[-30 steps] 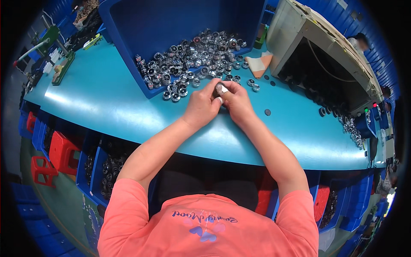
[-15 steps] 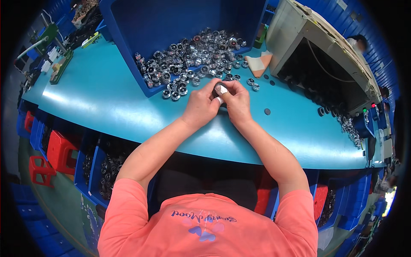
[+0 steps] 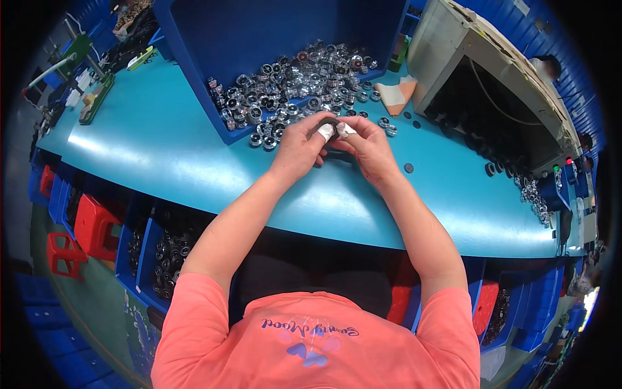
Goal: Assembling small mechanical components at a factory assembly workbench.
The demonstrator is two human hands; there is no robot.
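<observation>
Just above the middle, toward twelve o'clock, the left hand (image 3: 298, 152) and right hand (image 3: 372, 150) meet over the counter (image 3: 175, 168) — white wraps showing on both — with their fingers pinching a dark rounded piece (image 3: 331, 121), partly covered. Beyond them at twelve, a blue tub (image 3: 272, 29) lies tipped toward the person, clear wheel-like parts (image 3: 285, 91) heaped in its mouth and spilling out. At two o'clock stands a beige box (image 3: 440, 52) with a dark opening; at ten, a green tool (image 3: 97, 100). A small black disc (image 3: 409, 168) lies toward four o'clock from the hands.
</observation>
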